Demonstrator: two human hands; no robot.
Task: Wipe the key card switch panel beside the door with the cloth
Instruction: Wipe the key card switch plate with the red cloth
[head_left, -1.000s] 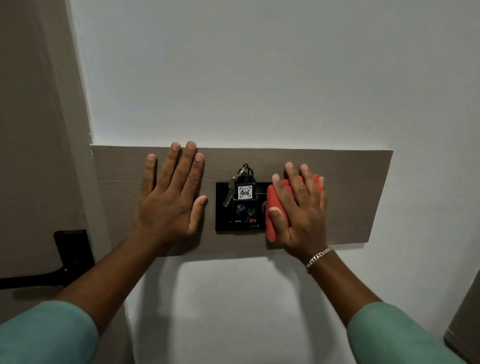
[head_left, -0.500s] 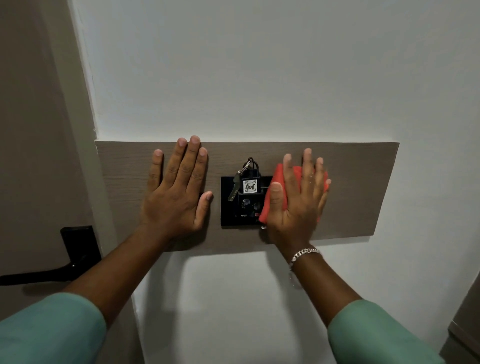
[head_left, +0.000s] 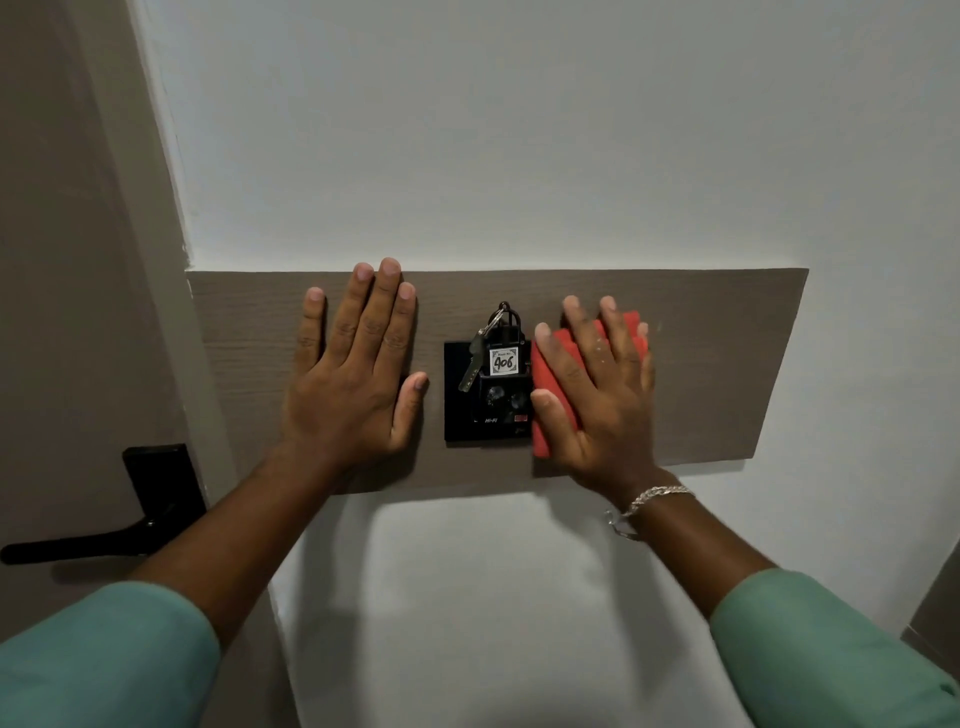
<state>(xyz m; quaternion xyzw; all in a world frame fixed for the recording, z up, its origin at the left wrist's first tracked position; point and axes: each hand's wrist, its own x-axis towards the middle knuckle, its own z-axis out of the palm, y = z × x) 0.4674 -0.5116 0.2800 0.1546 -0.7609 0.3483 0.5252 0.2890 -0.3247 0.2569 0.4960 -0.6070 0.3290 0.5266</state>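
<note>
A: Item, status? Right hand (head_left: 597, 395), spread flat, presses folded red cloth (head_left: 550, 387) on black key card switch panel's (head_left: 462, 415) right edge.

B: Wiping underway. Left hand (head_left: 348, 379) flat, braced on the grey-brown wood-grain wall board (head_left: 727, 364). Next: likely sweep leftward around hanging key tag (head_left: 504, 361).

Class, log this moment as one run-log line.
stage: wiping | right hand: flat on red cloth, at switch panel right edge | left hand: flat on wooden board | key tag: in slot
</note>
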